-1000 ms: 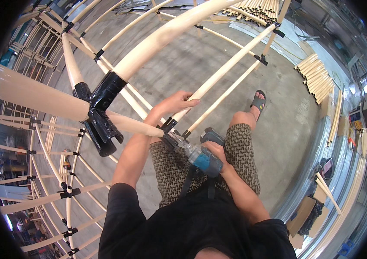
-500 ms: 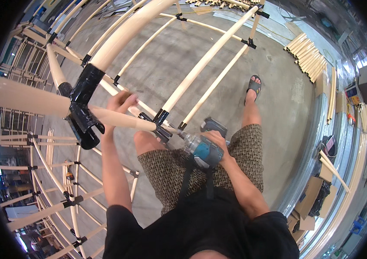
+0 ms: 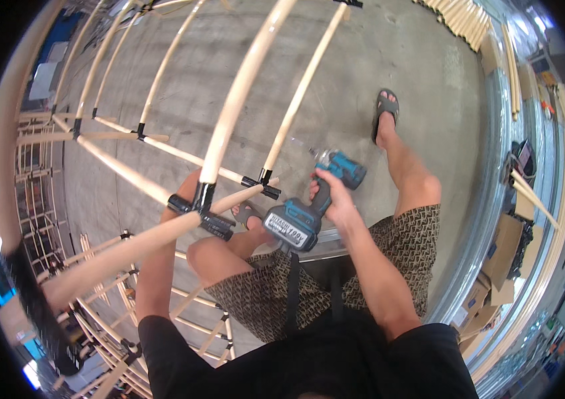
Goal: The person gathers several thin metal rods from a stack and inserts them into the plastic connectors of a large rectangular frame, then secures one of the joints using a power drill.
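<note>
My right hand (image 3: 337, 198) is wrapped round the grip of a teal and black cordless impact driver (image 3: 347, 170). Its blurred nose points up and left over the floor, apart from the frame. The driver's battery is toward my left knee. My left hand (image 3: 188, 189) is behind a black pipe joint (image 3: 205, 201), at the corner of a frame of cream-coloured pipes; its fingers are mostly hidden. A long pipe (image 3: 242, 93) rises from this joint, and a thick pipe (image 3: 119, 256) runs from it toward the lower left. Another black joint (image 3: 262, 186) lies just to the right.
More pipe frames (image 3: 119, 346) stand at the lower left. A blurred upright pipe with a black joint (image 3: 36, 312) is close at the far left. Along the right lie long metal profiles (image 3: 495, 219) and open cardboard boxes (image 3: 495, 266). Loose pipes (image 3: 458, 20) are piled at the upper right.
The impact driver has come away from the joint and moved up and right, its nose turned away. My left hand has gone behind the joint. The frame sits further left in view.
</note>
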`<state>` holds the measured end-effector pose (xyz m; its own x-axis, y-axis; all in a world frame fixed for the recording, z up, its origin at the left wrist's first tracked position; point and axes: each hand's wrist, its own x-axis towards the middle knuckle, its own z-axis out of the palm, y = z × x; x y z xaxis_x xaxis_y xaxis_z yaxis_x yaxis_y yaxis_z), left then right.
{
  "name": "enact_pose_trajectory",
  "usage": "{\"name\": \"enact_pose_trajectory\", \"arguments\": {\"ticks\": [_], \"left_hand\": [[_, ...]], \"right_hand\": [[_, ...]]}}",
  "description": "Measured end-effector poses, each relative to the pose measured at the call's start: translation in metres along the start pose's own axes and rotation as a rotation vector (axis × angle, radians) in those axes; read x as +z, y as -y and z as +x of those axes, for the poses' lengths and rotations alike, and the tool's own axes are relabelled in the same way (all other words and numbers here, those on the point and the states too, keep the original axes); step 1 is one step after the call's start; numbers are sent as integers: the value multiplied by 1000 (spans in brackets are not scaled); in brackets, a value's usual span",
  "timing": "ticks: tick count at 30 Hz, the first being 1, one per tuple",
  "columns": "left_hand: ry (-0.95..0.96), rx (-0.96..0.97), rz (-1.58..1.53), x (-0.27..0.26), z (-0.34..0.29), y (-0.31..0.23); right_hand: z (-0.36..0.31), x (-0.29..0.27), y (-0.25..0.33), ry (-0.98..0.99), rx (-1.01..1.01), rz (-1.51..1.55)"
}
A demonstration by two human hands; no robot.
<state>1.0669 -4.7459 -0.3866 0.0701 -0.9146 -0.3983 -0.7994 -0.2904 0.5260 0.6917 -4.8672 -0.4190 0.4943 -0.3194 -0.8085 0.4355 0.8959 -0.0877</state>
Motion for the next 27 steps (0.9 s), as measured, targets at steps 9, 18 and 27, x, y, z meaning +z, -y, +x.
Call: {"name": "enact_pose_trajectory", "arguments": {"ticks": [9, 18, 27], "left_hand": [[173, -188, -466, 103, 177, -49], [236, -182, -471, 131, 206, -52], [208, -227, -474, 150, 201, -48]], "right_hand": [[41, -66, -70, -89, 381, 289], [46, -60, -75, -80, 491, 159], [55, -68, -83, -116, 499, 234]]}}
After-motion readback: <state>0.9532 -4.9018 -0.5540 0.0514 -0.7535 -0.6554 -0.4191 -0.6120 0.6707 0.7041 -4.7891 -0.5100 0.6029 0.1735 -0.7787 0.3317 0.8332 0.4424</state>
